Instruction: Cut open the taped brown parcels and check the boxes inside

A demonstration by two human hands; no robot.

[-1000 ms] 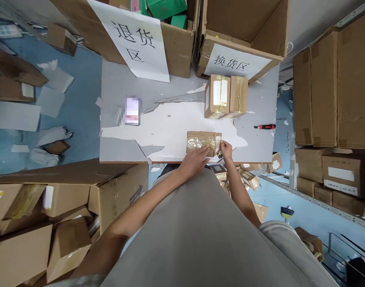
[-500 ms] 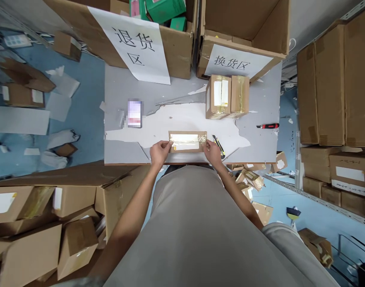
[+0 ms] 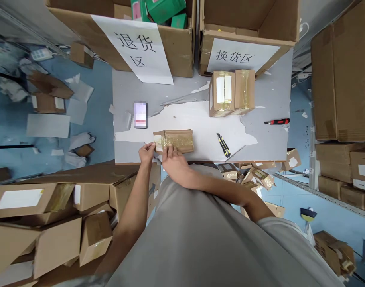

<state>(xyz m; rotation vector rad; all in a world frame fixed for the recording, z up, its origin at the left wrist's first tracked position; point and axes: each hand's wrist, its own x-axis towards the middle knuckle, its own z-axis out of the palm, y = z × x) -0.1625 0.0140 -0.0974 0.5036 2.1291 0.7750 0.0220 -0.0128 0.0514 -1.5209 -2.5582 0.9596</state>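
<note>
A small cardboard box (image 3: 179, 137), with shiny tape along its top and a white label at its left end, lies near the front edge of the table. At that left end my left hand (image 3: 146, 153) is closed in a pinch; whether it grips tape or the box's edge I cannot tell. My right hand (image 3: 175, 161) reaches across my body, its fingers stretched out and resting on the box's near side. To the right lies a yellow-and-black utility knife (image 3: 223, 145), apart from both hands.
Two taped boxes (image 3: 231, 93) stand at the table's back right. A phone (image 3: 140, 115) lies left and a red knife (image 3: 277, 121) right. Large open cartons (image 3: 182, 52) with paper signs line the back. A carton of boxes (image 3: 95, 175) sits below left; shelved boxes (image 3: 334, 159) stand right.
The box has turned so a taped face shows on top, and it sits further left. My right hand has moved left from its right end onto its near side. The view has shifted slightly.
</note>
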